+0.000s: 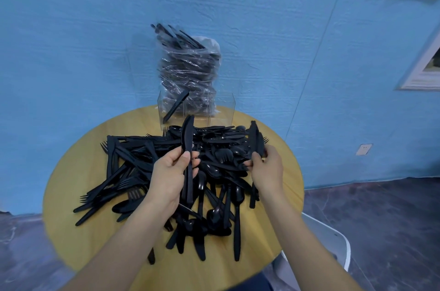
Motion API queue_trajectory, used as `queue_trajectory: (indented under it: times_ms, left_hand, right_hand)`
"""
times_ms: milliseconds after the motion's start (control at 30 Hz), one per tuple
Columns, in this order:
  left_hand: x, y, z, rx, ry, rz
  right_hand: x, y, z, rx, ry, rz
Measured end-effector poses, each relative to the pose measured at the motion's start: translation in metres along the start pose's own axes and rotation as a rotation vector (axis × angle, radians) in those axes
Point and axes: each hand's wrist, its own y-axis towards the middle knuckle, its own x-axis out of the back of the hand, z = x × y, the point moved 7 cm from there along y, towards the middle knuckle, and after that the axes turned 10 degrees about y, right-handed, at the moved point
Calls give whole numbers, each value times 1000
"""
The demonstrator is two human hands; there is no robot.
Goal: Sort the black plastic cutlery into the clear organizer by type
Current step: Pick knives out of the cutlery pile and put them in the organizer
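Just short of the clear organizer [196,109], the left hand [170,171] pinched a light, stiff knife [187,157] mid-handle; the right hand [266,167] gripped more knives [257,139].

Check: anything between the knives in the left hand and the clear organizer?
Nothing visible. The left hand holds the knives upright above the cutlery pile; the clear organizer stands just beyond, open-topped, with one knife leaning in its left compartment.

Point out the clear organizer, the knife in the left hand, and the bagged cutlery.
clear organizer [223,112]: head view, right compartment's front wall.
knife [187,138]: head view, blade above the left hand [171,171].
bagged cutlery [190,69]: head view, middle of the bag.
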Motion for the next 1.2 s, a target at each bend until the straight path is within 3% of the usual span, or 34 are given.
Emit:
queue_trajectory:
  times_ms: [200, 433, 767, 933, 1200]
  left_hand:
    - [5, -2, -5, -13, -15, 2]
    - [10, -11, -12, -36, -45, 30]
    - [9, -26, -23, -68, -100, 33]
    - [9, -29, -28, -53, -134, -4]
    - [0, -34, -31, -41, -189, 61]
  right_hand:
    - [-42, -21, 17, -26, 118, 208]
    - [-83, -50, 37, -113, 443, 343]
    - [-100, -66, 42, -70, 332, 185]
    - [-99, -70, 45, -21, 219, 189]
    - [-88, -68, 47, -13, 272, 110]
